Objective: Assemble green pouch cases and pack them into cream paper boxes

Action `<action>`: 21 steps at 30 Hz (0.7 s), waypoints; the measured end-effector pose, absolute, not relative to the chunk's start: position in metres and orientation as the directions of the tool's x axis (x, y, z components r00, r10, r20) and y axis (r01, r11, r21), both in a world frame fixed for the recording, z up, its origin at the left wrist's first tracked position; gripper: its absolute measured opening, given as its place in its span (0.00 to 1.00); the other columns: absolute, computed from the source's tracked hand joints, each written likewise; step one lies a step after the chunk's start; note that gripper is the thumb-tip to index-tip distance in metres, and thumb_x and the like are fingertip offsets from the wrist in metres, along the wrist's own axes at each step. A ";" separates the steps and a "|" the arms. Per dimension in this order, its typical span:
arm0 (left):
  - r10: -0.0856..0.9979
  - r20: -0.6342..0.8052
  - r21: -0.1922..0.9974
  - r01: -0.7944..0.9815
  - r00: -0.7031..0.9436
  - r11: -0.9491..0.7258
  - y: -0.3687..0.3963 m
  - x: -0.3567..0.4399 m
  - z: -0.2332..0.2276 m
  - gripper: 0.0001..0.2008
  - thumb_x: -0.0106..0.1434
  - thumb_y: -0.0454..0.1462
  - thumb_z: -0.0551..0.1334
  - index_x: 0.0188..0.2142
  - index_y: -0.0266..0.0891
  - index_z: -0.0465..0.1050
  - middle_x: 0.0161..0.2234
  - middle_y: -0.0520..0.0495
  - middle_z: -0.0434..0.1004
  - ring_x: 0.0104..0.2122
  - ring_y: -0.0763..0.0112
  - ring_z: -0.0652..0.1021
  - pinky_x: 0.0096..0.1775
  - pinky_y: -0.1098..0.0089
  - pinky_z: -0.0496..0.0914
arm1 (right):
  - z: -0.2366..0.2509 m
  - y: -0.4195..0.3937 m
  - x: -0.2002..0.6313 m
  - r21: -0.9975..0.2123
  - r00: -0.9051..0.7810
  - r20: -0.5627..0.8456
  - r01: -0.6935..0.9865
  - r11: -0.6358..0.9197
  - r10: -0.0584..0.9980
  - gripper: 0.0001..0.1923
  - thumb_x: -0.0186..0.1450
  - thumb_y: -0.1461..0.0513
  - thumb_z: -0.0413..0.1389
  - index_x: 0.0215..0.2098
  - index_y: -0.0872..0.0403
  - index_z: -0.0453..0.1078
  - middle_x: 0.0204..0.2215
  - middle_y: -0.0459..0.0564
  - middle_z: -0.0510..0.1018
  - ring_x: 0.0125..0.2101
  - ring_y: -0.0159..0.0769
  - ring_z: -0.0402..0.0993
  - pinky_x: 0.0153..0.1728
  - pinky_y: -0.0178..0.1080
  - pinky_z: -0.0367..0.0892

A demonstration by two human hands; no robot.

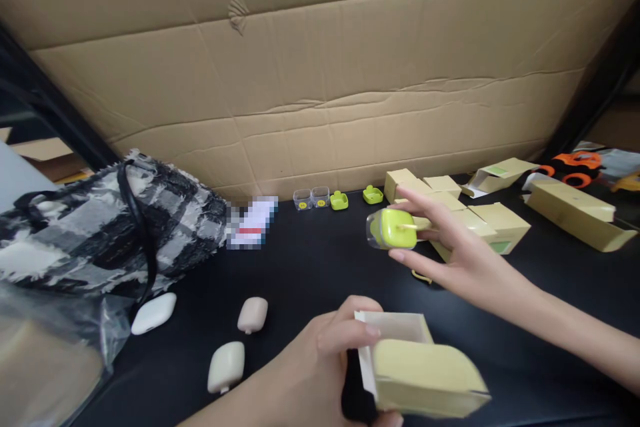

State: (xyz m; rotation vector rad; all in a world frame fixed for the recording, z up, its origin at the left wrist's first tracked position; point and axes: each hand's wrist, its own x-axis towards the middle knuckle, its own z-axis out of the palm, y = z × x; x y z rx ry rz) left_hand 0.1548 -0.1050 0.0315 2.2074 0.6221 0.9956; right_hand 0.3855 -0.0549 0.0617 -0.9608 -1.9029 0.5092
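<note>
My left hand (320, 360) grips an open pale yellow-green carton (420, 367) at the bottom centre, its open flap pointing away from me. My right hand (450, 247) reaches in from the right and holds a small lime-green item in a clear plastic case (393, 228) between thumb and fingers, above the black table (310, 267) and just beyond the carton. Right behind that hand lies a cluster of similar small cartons (480, 217).
A black-and-white tweed bag (110, 227) lies at the left over a clear plastic bag (50, 340). Three small beige and white cases (227, 365) lie in front of it. Clear and green small parts (330, 199) line the cardboard wall (320, 60). A long carton (575, 213) and orange scissors (575, 168) lie far right.
</note>
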 end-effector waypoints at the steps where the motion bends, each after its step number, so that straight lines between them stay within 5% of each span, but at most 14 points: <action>1: 0.598 0.496 0.695 0.125 0.630 -0.708 -0.105 0.158 0.031 0.40 0.50 0.33 0.68 0.54 0.60 0.46 0.48 0.50 0.70 0.41 0.66 0.79 0.39 0.69 0.75 | 0.064 -0.056 0.385 -0.715 -0.265 0.549 0.342 0.610 0.792 0.31 0.63 0.57 0.59 0.61 0.44 0.54 0.57 0.51 0.64 0.57 0.43 0.63 0.49 0.42 0.71; 3: 0.558 0.505 0.671 0.108 0.658 -0.733 -0.106 0.163 0.030 0.41 0.53 0.32 0.67 0.56 0.58 0.41 0.51 0.46 0.68 0.45 0.63 0.78 0.43 0.65 0.74 | 0.069 -0.063 0.381 -0.796 -0.287 0.514 0.192 0.574 0.809 0.27 0.62 0.58 0.60 0.57 0.42 0.59 0.55 0.48 0.67 0.55 0.40 0.66 0.48 0.38 0.71; 6: 0.663 0.397 0.666 0.298 0.634 -0.684 -0.107 0.166 0.033 0.34 0.53 0.37 0.69 0.53 0.52 0.49 0.49 0.46 0.71 0.47 0.59 0.76 0.48 0.60 0.72 | 0.072 -0.077 0.376 -0.859 -0.387 0.452 0.054 0.509 0.804 0.26 0.62 0.59 0.62 0.55 0.39 0.59 0.50 0.45 0.72 0.49 0.34 0.72 0.46 0.34 0.72; 10: 0.779 0.226 0.629 0.523 0.585 -0.575 -0.108 0.164 0.036 0.27 0.57 0.40 0.65 0.52 0.45 0.55 0.46 0.43 0.73 0.47 0.56 0.76 0.47 0.56 0.72 | 0.073 -0.088 0.376 -0.800 -0.489 0.460 0.136 0.585 0.742 0.26 0.60 0.59 0.64 0.53 0.38 0.61 0.50 0.43 0.72 0.49 0.34 0.71 0.46 0.33 0.71; 21: 0.657 0.488 0.581 0.348 0.575 -0.736 -0.105 0.164 0.021 0.27 0.58 0.32 0.61 0.49 0.47 0.44 0.50 0.41 0.64 0.48 0.59 0.74 0.47 0.59 0.71 | 0.082 -0.089 0.378 -0.617 -0.649 0.368 0.365 0.697 0.665 0.19 0.52 0.68 0.60 0.41 0.51 0.62 0.37 0.45 0.74 0.37 0.35 0.73 0.37 0.35 0.70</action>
